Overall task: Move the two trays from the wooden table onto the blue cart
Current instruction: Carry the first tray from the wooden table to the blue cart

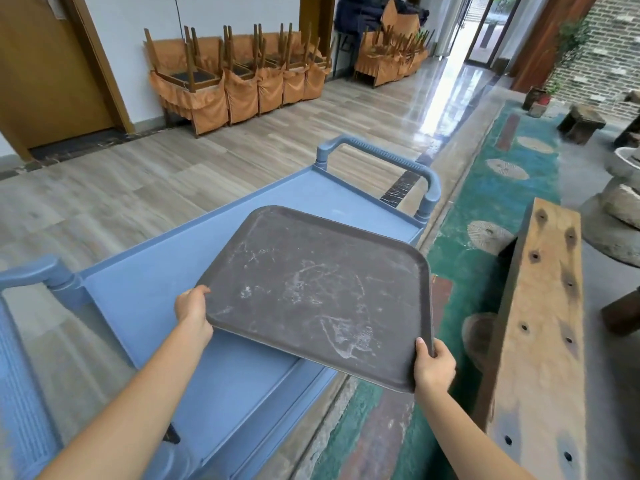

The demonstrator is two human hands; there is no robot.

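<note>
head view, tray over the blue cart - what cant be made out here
- Head view: the cart top beneath the grey tray is covered by it.
- Left hand and right hand: fingers under the tray are hidden.
- Wooden table: cut off by the bottom edge; no second tray shows.

No readable text, label or number shows anywhere.

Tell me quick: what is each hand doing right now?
Left hand: closed on the left edge of the dark tray.
Right hand: closed on the tray's near right corner.
</note>
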